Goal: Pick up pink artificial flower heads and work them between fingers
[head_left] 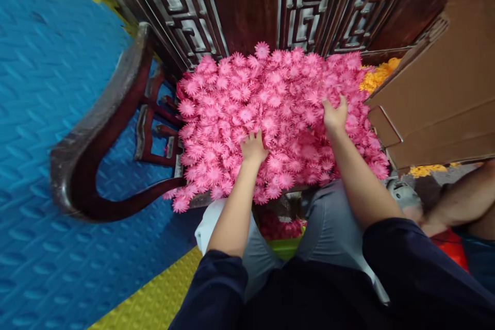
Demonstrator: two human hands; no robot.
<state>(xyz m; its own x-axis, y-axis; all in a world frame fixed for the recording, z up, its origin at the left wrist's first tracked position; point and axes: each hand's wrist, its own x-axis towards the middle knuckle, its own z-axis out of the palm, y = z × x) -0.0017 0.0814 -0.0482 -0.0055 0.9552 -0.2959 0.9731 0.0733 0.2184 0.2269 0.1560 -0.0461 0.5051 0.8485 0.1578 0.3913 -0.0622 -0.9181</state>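
A big heap of pink artificial flower heads (pixel 247 98) covers the seat of a dark carved wooden chair (pixel 96 129). My left hand (pixel 253 147) rests on the near middle of the heap, fingers curled into the flowers. My right hand (pixel 335 116) is pressed into the heap further right and a little farther away, fingers buried among the petals. Whether either hand has grasped a flower is hidden by the petals. Both arms wear dark blue sleeves pushed up to the elbow.
A brown cardboard box (pixel 436 87) stands at the right, with orange flowers (pixel 377 76) beside it. More pink flowers lie in a green container (pixel 286 247) between my knees. Another person's arm (pixel 460 203) shows at the right edge. Blue foam mat (pixel 42 113) covers the floor.
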